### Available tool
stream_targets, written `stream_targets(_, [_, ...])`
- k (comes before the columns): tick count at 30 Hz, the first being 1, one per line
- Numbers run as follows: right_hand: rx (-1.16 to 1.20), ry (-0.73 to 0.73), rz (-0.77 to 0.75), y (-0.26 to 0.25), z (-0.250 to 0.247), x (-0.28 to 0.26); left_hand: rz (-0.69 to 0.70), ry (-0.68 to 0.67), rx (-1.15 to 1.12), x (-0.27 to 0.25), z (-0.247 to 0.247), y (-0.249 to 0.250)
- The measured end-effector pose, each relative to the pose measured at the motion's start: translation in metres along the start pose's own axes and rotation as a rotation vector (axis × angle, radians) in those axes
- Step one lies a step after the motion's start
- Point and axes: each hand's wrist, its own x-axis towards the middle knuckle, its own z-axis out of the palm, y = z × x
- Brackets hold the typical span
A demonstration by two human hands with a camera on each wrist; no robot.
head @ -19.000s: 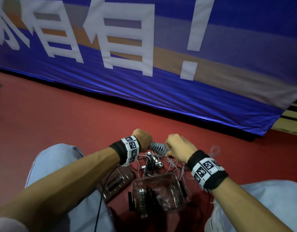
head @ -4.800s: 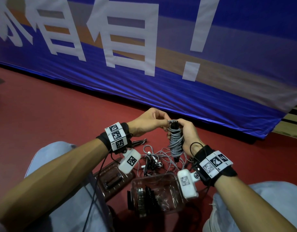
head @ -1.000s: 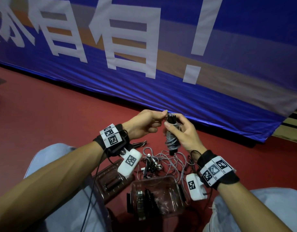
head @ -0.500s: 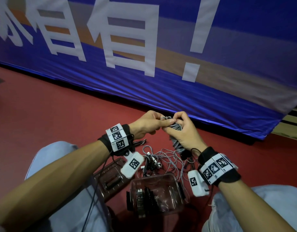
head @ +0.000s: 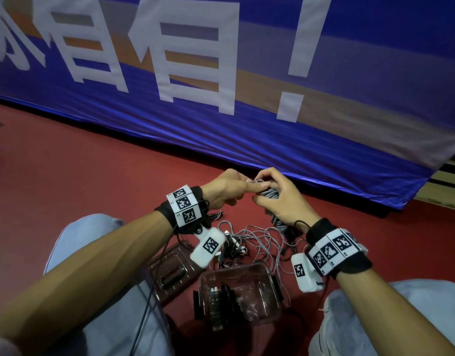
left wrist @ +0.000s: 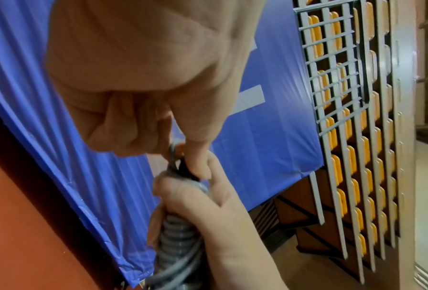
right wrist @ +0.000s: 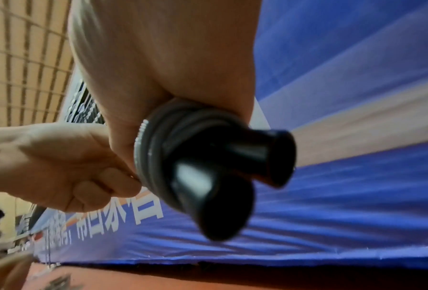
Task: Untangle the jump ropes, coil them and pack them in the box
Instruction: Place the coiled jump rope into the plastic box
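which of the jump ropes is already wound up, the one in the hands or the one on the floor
The grey jump rope wound round its black handles, gripped by the right hand while the left hand pinches its top end. The thin grey rope on the red floor lies in loose tangled loops.

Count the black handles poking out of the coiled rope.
2, side by side below the right hand: the nearer handle and the farther handle, both wrapped in the coiled rope.

Glossy black plastic handles (right wrist: pixel 232 176) — sheeny cloth banner (head: pixel 247 140)
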Motion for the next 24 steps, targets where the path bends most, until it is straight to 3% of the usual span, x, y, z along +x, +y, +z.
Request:
stream_targets(3, [-0.218,-0.022,-0.021,0.001,-0.004,-0.004,-0.081,-0.153,-0.039,-0.001,-0.005,0.002])
stream_targets(6, [-0.396,-0.033,-0.047,0.004,-0.005,-0.006,-0.145,-0.191,-0.075,0.001,-0.002,-0.001])
stream_targets(12, [-0.627,0.035,0.011,0.017,0.017,-0.004,-0.186,0.024,0.088,0.010,0.013,-0.004])
stream_targets(15, [-0.438,0.037,0.080,0.027,0.016,0.002,-0.142,0.122,0.121,0.016,0.018,-0.003])
stream_targets(19, [-0.166,0.029,0.116,0.042,0.014,0.006,-0.173,0.106,0.052,0.022,0.025,-0.006])
stream_targets(21, [-0.103,0.017,0.109,0.049,0.017,0.006,-0.221,0.032,-0.017,0.025,0.024,-0.007])
stream_targets(24, [0.000,0.012,0.155,0.047,0.021,0.004,-0.285,-0.206,-0.098,0.025,0.018,-0.007])
